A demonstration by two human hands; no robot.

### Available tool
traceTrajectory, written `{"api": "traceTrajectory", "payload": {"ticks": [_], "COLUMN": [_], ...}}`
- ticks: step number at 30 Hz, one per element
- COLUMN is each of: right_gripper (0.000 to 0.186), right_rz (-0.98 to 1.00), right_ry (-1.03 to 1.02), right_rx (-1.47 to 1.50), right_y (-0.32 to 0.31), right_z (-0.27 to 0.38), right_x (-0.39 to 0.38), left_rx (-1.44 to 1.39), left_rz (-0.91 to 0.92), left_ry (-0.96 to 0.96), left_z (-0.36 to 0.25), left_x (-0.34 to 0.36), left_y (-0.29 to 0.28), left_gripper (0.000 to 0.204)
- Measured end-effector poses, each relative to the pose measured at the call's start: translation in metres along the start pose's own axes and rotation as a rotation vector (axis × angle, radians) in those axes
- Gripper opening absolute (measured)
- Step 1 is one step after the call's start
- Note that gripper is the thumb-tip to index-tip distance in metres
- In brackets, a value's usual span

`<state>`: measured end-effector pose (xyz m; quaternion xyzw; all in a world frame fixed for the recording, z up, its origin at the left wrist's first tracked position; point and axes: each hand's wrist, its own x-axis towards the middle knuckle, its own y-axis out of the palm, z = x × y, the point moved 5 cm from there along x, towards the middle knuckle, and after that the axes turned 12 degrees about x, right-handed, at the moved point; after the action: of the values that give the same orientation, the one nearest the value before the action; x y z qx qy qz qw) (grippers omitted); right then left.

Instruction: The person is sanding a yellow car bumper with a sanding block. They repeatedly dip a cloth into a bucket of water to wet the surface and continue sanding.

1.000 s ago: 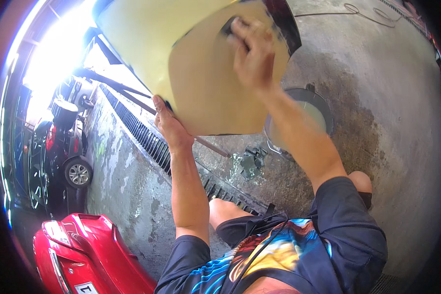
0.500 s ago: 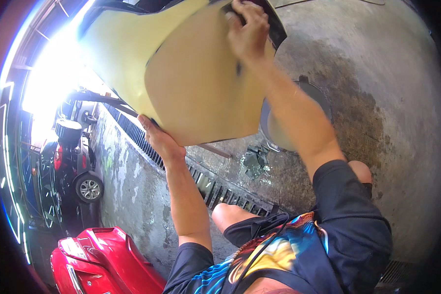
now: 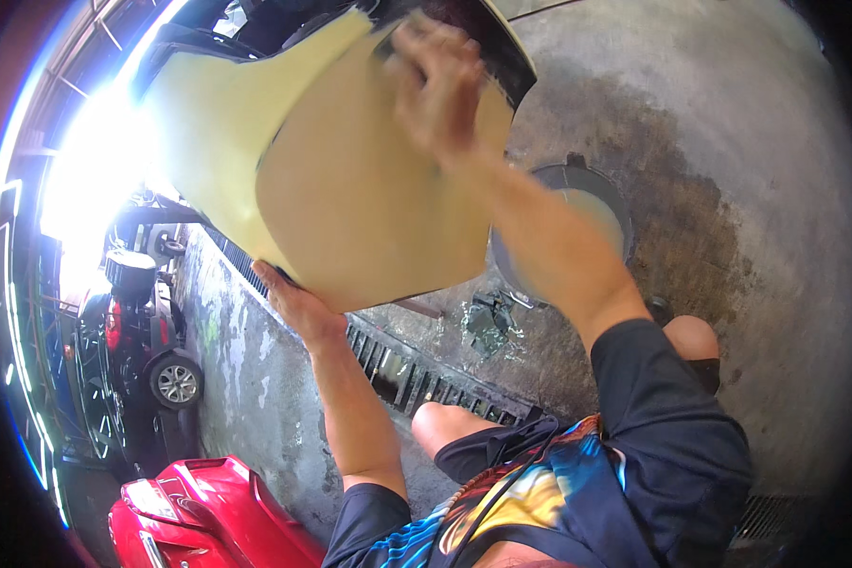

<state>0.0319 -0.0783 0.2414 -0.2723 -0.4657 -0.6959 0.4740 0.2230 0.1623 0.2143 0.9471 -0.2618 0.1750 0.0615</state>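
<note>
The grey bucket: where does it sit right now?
In the head view the grey bucket stands on the wet concrete floor right of centre, partly hidden behind the right forearm, just beyond the drain grate.

Strong daylight is admitted from ten o'clock, where the view is burnt out to white glare. The concrete floor (image 3: 729, 189) is evenly lit. The right hand (image 3: 435, 85) is smeared by motion blur. Straight lines are bent and darkened toward the fisheye rim.

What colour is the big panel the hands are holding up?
Pale yellow panel, with a black edge at the top, seen in the head view.
</note>
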Motion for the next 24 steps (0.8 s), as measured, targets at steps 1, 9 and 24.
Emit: {"api": "traceTrajectory", "payload": {"ticks": [1, 9, 24], "right_gripper": [0.028, 0.028, 0.028], "right_rz": [0.063, -0.040, 0.014], "right_ry": [-0.136, 0.121, 0.052], "right_rx": [0.070, -0.133, -0.005], "right_y": [0.002, 0.006, 0.005], "right_z": [0.018, -0.049, -0.030], "right_x": [-0.010, 0.034, 0.024], "left_rx": [-0.006, 0.036, -0.003], "left_rz": [0.004, 0.021, -0.015], "left_ry": [-0.001, 0.028, 0.014], "left_z": [0.000, 0.000, 0.000], "left_x": [0.000, 0.000, -0.001], "left_y": [-0.001, -0.004, -0.003], "left_gripper": [0.069, 0.070, 0.069]}}
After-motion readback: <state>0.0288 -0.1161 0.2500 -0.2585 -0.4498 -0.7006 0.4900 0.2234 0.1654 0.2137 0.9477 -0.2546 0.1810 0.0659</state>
